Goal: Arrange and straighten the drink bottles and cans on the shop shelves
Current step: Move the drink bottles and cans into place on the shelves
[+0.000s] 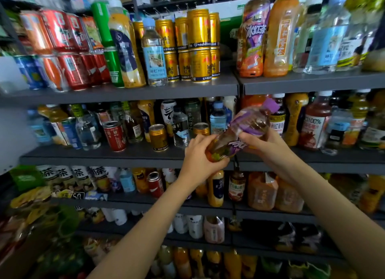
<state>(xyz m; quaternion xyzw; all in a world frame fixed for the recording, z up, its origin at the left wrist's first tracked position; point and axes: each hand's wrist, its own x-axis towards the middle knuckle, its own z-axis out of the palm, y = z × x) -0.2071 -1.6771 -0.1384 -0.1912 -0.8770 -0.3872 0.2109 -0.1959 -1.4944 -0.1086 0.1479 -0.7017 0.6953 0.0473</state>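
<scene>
Both your arms reach up and forward from the bottom of the view, meeting in front of the second shelf [100, 153] from the top. Your left hand [198, 155] wraps its fingers around the base end of a purple-capped tea bottle [241, 132], and your right hand [268, 145] clasps the bottle's middle from the right. The bottle is tilted, cap up and to the right, base down and to the left, held in the air just in front of the shelf edge. It holds brown liquid under a purple label.

On the top shelf [129, 91], gold cans [200, 64] stand stacked in two layers; at least four show in each layer, with others hidden behind. Red cans [73, 70] are stacked likewise to the left. A matching purple-labelled tea bottle [253, 37] stands upright on the top shelf's right section, beside an orange bottle [280, 32]. On the second shelf, two gold cans and one red can [115, 136] stand near the front.
</scene>
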